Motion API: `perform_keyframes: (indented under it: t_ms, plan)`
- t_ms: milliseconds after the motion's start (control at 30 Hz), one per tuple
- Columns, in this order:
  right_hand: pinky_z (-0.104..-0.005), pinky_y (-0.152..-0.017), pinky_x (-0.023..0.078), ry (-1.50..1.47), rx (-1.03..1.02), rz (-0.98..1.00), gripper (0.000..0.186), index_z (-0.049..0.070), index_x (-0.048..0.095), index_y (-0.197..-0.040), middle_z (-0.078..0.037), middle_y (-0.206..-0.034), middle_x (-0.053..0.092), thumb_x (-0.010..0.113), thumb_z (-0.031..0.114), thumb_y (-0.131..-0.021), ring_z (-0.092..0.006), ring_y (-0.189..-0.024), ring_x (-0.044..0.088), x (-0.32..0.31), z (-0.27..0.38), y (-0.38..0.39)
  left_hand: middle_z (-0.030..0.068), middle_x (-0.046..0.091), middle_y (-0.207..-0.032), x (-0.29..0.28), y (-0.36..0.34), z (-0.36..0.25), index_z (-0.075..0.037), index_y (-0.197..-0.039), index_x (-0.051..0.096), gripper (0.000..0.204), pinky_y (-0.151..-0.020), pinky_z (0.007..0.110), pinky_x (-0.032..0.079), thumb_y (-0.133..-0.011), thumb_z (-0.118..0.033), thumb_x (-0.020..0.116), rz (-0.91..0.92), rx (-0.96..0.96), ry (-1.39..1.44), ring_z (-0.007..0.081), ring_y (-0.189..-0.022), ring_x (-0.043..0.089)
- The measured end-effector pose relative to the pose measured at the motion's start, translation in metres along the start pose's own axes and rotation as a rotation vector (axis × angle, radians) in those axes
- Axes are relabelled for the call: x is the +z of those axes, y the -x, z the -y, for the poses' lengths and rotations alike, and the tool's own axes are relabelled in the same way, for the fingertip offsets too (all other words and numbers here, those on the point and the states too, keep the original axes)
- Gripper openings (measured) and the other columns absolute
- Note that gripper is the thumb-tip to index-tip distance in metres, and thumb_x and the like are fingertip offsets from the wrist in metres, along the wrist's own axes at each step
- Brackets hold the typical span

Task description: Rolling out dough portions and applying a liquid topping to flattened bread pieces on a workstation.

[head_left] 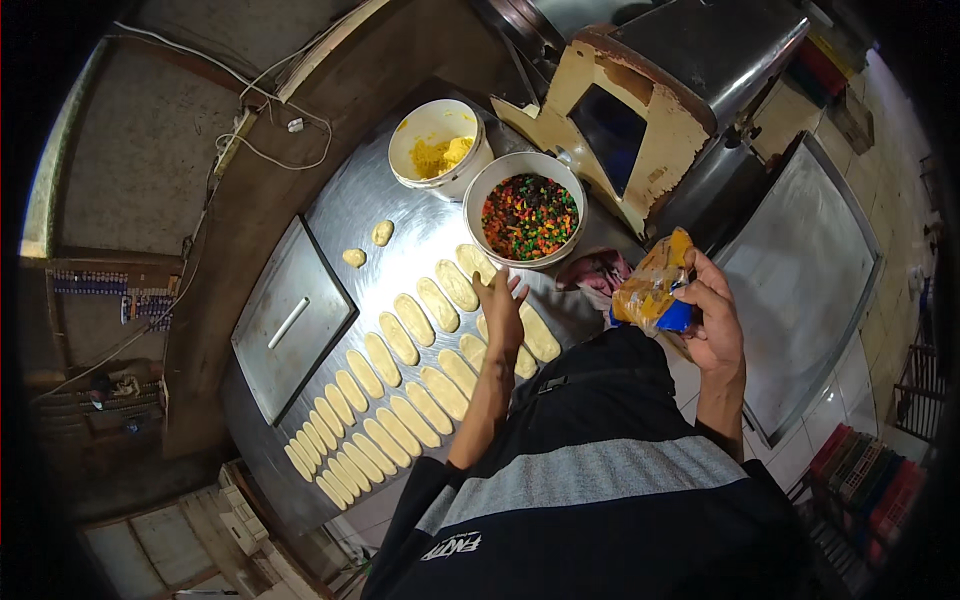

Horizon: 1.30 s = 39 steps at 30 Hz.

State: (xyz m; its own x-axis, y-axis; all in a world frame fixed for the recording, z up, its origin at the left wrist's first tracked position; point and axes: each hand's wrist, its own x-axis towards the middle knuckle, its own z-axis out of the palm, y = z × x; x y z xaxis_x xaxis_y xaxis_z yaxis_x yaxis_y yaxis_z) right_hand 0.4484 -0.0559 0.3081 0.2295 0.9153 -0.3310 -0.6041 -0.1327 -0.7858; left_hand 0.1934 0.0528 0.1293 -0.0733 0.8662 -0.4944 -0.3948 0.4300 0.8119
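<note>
My left hand [502,318] hangs over the flattened oval dough pieces [383,359], its fingers apart and nothing in them. Those pieces lie in two long rows on a metal table [345,222]. In my right hand [718,318], off the table's right side, is a crinkled plastic packet [648,288], yellow-orange and clear with blue parts. Just beyond my left hand stands a white bucket [508,172] of small red, green, orange and dark bits [530,220]. Left of it, another white bucket [435,118] holds a yellow crumbly mass [440,157].
A metal tray [258,330] with a white stick [288,323] lies at the left. Two small dough lumps [382,233] sit near it. A pink cloth [597,270] is beside the nearer bucket. A worn machine [640,120] stands behind; a large tray [800,270] is at the right.
</note>
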Motion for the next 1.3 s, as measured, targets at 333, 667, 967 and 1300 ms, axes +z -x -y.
perform_keyframes:
  t_ms: [333,667,967,1300]
  plan:
    - [-0.0171,-0.035,0.027,0.065,0.402,0.488,0.01,0.012,0.051,-0.098,0.0,-0.07,0.053,0.057,0.008,-0.092,-0.0034,-0.042,0.041,0.06,0.002,-0.03,0.0129,0.052,-0.145,0.064,0.085,-0.017,-0.001,-0.157,0.03,0.097,-0.11,0.036,0.043,-0.076,-0.003,0.084,0.706,0.346,-0.207,0.0241,-0.132,0.053]
    - [-0.0432,-0.123,0.028,0.925,-0.213,1.0,0.119,-0.003,0.014,-0.161,-0.032,-0.16,0.029,0.083,0.051,-0.08,-0.0406,-0.15,0.032,0.091,-0.005,-0.051,0.014,0.057,-0.139,0.001,0.128,-0.045,0.002,-0.146,0.042,0.059,-0.109,0.04,0.046,-0.097,-0.022,0.064,0.196,0.152,0.326,0.0265,-0.127,0.057]
    - [-0.038,-0.122,0.029,0.693,0.132,1.024,0.137,-0.003,0.006,-0.16,-0.021,-0.156,0.035,0.098,0.019,-0.061,-0.0304,-0.147,0.034,0.088,-0.078,0.0,0.0141,0.063,-0.127,0.022,0.202,-0.077,0.005,-0.136,0.053,0.066,-0.099,0.034,0.05,-0.111,-0.052,0.032,-0.163,0.356,0.358,0.0191,-0.115,0.06]
    - [-0.0325,-0.105,0.046,0.443,0.279,0.976,0.095,-0.003,0.037,-0.146,-0.014,-0.126,0.058,0.083,0.004,-0.063,-0.0219,-0.119,0.057,0.104,-0.089,0.002,0.0165,0.037,-0.153,0.017,0.205,-0.057,0.001,-0.154,0.034,0.066,-0.114,0.039,0.037,-0.11,-0.047,0.039,-0.5,0.746,-0.098,0.0266,-0.135,0.045]
